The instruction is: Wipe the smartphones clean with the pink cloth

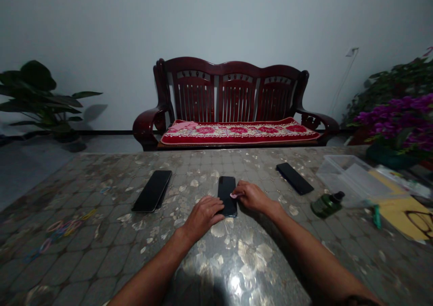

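On the desk (111,247), 2 more phones lie well apart: the left phone (154,191) and the right phone (294,178). Near the right phone stand a green bottle (326,205) and a clear box (358,179); none of these sits between the hands. The middle phone (227,188) lies flat between the 2 hands: the left hand (206,212) rests its fingers on the lower left edge, and the right hand (252,195) pinches a small pinkish piece (234,196) against the right side. Fingers cover part of the piece, so its shape is unclear.
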### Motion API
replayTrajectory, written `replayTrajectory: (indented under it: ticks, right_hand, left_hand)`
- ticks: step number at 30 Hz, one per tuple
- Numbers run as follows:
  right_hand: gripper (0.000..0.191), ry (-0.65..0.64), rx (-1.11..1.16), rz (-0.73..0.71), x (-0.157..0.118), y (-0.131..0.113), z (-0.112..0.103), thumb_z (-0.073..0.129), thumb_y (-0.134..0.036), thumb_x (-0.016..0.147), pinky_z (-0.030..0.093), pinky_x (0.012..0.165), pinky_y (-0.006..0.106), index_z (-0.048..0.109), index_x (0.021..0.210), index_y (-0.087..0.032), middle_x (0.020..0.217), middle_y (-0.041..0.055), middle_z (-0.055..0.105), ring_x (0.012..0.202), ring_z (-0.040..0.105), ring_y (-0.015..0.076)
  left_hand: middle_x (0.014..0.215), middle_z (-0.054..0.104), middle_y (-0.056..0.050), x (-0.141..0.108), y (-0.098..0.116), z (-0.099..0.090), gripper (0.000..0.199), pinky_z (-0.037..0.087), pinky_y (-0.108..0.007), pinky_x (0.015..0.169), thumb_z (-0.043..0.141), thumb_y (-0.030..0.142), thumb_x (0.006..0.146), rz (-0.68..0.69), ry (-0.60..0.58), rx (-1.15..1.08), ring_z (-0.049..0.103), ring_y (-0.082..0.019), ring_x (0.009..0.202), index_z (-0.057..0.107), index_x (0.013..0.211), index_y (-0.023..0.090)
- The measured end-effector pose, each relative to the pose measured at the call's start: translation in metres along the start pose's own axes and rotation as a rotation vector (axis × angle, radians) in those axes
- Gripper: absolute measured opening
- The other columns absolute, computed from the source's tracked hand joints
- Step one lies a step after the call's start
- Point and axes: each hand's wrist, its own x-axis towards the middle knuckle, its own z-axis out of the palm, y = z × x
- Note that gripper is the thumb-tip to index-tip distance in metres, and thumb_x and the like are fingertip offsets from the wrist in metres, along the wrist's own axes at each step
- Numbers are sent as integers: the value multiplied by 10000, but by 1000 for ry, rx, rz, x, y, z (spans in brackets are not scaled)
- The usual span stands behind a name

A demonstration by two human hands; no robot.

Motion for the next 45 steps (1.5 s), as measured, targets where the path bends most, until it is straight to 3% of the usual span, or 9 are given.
replayTrajectory:
  ticks: [5, 15, 24, 31, 37, 45]
  right_hand:
    - [296, 90, 15, 107, 16, 2, 4, 544, -43, 844, 455, 799, 223, 758, 1000, -177, 938, 60, 670, 880, 639, 154]
    - [320, -19, 51, -48, -12, -9, 6, 553, -40, 799, 449, 784, 224, 763, 978, -202, 904, 44, 673, 875, 624, 161]
    - [303, 46, 35, -5, -10, -15, 9, 527, -38, 816, 436, 774, 224, 751, 963, -180, 909, 51, 650, 871, 608, 161]
    - [297, -84, 112, -101, -28, -27, 5, 546, -33, 784, 454, 781, 232, 741, 951, -182, 931, 50, 676, 868, 625, 163]
    - [316, -3, 94, -43, -22, -26, 7, 530, -22, 795, 454, 777, 232, 757, 943, -184, 883, 50, 667, 864, 618, 161]
    - [303, -37, 181, -141, -37, -34, 5, 547, -29, 779, 463, 764, 236, 747, 942, -189, 913, 47, 683, 852, 625, 163]
  left_hand:
    - [1082, 764, -101, -1, 1, 0, 199, 543, -447, 961, 726, 284, 874, -12, -14, 16, 717, -253, 1034, 724, 1044, 180]
    - [1078, 765, -98, -1, 1, -1, 190, 544, -440, 964, 712, 282, 884, -17, -20, 14, 718, -249, 1033, 728, 1047, 184]
    - [1086, 764, -99, 0, 2, -1, 191, 544, -431, 966, 722, 275, 876, -18, -11, 17, 720, -246, 1025, 725, 1041, 177]
    - [1091, 761, -105, -1, 1, 1, 193, 549, -441, 967, 715, 276, 880, -21, -2, 6, 718, -250, 1035, 728, 1047, 180]
    - [1104, 758, -105, -2, -1, 2, 197, 545, -441, 972, 707, 266, 885, -26, -11, 16, 716, -248, 1041, 725, 1062, 183]
    - [1103, 759, -102, -4, -3, 5, 202, 544, -443, 973, 721, 263, 874, -28, -5, 20, 716, -248, 1040, 725, 1056, 176]
